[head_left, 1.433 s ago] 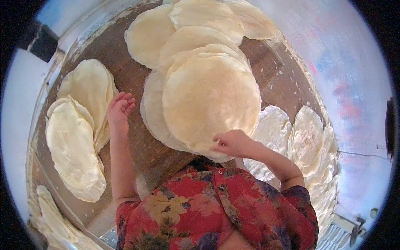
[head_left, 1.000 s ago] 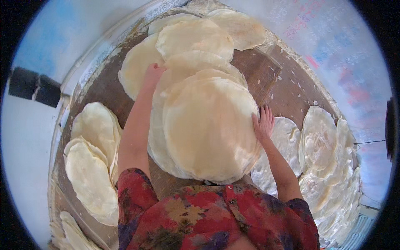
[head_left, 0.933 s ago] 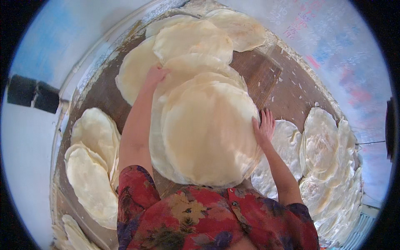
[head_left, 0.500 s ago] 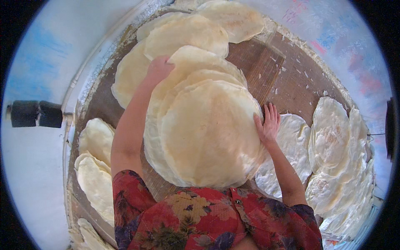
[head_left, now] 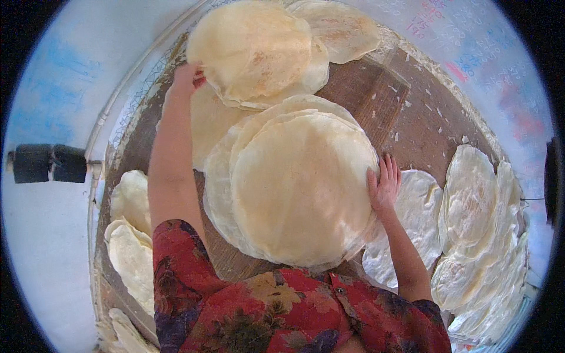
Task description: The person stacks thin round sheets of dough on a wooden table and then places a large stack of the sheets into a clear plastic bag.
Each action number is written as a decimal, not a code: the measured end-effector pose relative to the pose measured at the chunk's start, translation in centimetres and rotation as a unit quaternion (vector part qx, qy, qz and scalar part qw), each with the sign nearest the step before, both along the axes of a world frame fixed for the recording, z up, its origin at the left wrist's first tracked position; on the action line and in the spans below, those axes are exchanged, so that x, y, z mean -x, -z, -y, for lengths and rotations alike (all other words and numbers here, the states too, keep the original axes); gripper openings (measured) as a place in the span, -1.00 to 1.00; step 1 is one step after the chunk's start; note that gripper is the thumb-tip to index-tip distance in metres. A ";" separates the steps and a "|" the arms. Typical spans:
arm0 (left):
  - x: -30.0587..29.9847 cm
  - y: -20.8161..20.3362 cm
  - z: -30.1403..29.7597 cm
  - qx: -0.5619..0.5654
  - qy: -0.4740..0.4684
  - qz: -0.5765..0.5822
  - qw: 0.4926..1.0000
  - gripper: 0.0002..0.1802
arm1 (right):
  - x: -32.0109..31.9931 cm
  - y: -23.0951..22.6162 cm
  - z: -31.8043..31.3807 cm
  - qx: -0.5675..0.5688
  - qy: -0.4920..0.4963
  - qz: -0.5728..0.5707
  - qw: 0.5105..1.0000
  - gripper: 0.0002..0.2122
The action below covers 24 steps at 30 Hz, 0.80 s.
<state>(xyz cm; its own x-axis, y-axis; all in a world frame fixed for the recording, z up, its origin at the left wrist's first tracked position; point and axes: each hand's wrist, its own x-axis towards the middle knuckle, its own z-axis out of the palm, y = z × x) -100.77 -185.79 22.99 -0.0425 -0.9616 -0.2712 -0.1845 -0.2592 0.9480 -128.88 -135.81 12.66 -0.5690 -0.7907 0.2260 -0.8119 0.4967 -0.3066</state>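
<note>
A thin round flatbread (head_left: pixel 253 47) lies over other flatbreads (head_left: pixel 321 66) beyond the near stack (head_left: pixel 306 188), its left edge pinched in the grip of the left hand (head_left: pixel 191 77), apparently not yet released; the right hand (head_left: pixel 386 187) rests spread at the near stack's right edge, several layers left there.

The top bread (head_left: pixel 306 182) of the big pile (head_left: pixel 216 194) covers most of the breads below it, so only their rims peek out. Past the big pile, to its left, the left hand (head_left: pixel 189 76) is blurry, and I can't tell if it pinches the far bread (head_left: pixel 253 44). At the pile's right side, the right hand (head_left: pixel 386 187) hides its own palm. Left of the pile, the left arm (head_left: pixel 172 159) covers part of the side breads (head_left: pixel 130 203). Nearer than the pile, the bottom edge cuts off the shirt (head_left: pixel 288 312).
</note>
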 end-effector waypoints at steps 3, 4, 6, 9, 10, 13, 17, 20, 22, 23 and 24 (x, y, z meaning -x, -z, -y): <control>0.7 4.7 -1.3 -0.037 -0.031 0.004 0.999 -0.61 | 0.1 -0.1 -0.2 -0.002 0.006 -0.001 1.000 -0.52; -0.3 5.7 -1.3 -0.051 -0.058 0.010 0.997 -0.58 | 0.0 -0.1 0.0 -0.002 -0.002 0.002 1.000 -0.52; -0.1 5.7 -0.9 -0.098 -0.074 -0.016 0.992 -0.52 | 0.1 0.0 0.0 -0.014 0.001 0.000 1.000 -0.52; 2.9 3.4 -2.6 -0.178 -0.100 -0.091 0.975 -0.51 | 0.4 -0.1 -0.3 -0.014 0.018 -0.008 1.000 -0.52; 2.3 3.7 -1.9 -0.152 -0.047 -0.063 0.985 -0.53 | 0.4 -0.2 0.0 -0.010 0.012 -0.010 1.000 -0.52; 1.8 5.7 -0.3 -0.053 0.026 -0.023 0.998 -0.61 | 0.2 -0.2 0.2 -0.015 -0.004 -0.010 1.000 -0.53; 4.3 3.8 0.6 0.000 -0.021 -0.121 0.992 -0.80 | 0.0 0.0 0.2 -0.009 -0.005 -0.003 1.000 -0.52; 4.2 -3.1 0.8 0.141 0.107 -0.057 0.983 -0.79 | 0.6 0.4 -0.1 -0.001 -0.001 -0.008 1.000 -0.52; 1.6 -7.8 0.1 0.102 0.085 -0.228 0.965 -0.76 | 0.7 0.7 -0.2 -0.004 -0.013 -0.006 1.000 -0.53; -1.4 -10.0 -1.0 0.072 0.059 -0.216 0.972 -0.73 | 0.5 0.8 -0.1 -0.005 -0.013 -0.012 1.000 -0.53; -4.0 -11.0 -2.1 0.039 0.037 -0.208 0.977 -0.71 | 0.4 0.8 -0.1 -0.007 -0.008 -0.021 1.000 -0.53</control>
